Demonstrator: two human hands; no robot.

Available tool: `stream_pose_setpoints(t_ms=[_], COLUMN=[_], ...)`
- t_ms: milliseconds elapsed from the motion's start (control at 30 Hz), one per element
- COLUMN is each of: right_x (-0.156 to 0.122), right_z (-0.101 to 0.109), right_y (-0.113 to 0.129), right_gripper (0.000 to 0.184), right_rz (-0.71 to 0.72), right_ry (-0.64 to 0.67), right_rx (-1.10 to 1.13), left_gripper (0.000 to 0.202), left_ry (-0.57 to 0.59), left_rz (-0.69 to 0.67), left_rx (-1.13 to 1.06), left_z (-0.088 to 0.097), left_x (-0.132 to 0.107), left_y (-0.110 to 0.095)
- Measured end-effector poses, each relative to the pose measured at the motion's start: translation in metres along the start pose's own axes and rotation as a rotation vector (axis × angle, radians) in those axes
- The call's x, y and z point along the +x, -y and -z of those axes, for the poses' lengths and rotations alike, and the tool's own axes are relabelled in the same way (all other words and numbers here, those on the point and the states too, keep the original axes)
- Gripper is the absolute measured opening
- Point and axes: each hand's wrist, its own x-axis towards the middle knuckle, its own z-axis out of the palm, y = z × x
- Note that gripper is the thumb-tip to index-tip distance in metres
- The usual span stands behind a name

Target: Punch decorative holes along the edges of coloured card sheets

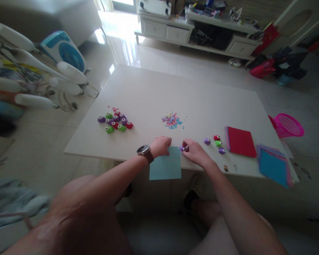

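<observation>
My left hand (161, 146), with a watch on its wrist, is closed on the top edge of a light blue paper sheet (165, 166) that hangs over the near edge of the white table (149, 92). My right hand (192, 148) is closed on a small purple paper punch (183, 148) at the sheet's top right corner. A little heap of punched coloured bits (172, 120) lies just beyond both hands.
A cluster of several purple, green and red punches (115, 122) lies at the left. Several more punches (216, 143) sit right of my hand, beside a red paper stack (240, 141) and a mixed paper stack (273, 164). A pink basket (288, 124) stands off the right edge.
</observation>
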Motion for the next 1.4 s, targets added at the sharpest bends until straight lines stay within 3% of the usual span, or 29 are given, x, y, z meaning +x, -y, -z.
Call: stream_pose_setpoints(t_ms=[1400], right_x=[-0.0008], right_z=[-0.0040], right_y=[0.0020], right_gripper=[0.015], right_rz=[-0.021], right_ry=[0.010], right_rx=[-0.083], left_gripper=[0.035], left_ry=[-0.007], left_rz=[0.005], left_rx=[0.004], left_z=[-0.0026], left_x=[0.0021], left_y=[0.0019])
